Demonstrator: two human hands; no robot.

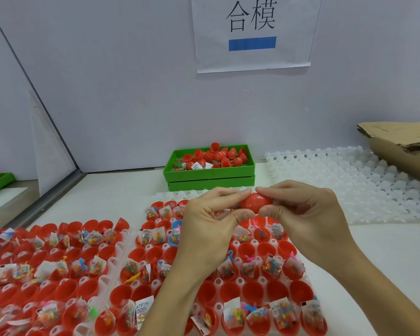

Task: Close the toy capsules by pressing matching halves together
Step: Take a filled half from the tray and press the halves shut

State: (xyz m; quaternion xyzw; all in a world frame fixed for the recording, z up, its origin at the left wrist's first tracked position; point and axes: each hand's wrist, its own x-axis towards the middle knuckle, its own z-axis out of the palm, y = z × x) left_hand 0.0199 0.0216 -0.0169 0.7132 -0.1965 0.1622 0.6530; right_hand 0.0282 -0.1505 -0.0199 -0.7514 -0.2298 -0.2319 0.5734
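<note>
A red toy capsule (255,204) lies sideways in the air above the tray, held at both ends. My left hand (209,229) pinches its left end between thumb and fingers, and my right hand (306,214) pinches its right end. The two halves look joined at a seam in the middle. Below my hands, a white holder tray (246,243) carries many open red capsule halves (252,291), several filled with small bagged toys (274,264). A second tray (102,280) of the same kind lies to the left.
A green bin (209,174) with loose red halves stands at the back against the wall. Empty white holder trays (364,180) lie at the right, with a brown cardboard box (403,146) beyond them. A paper sign (252,32) hangs on the wall.
</note>
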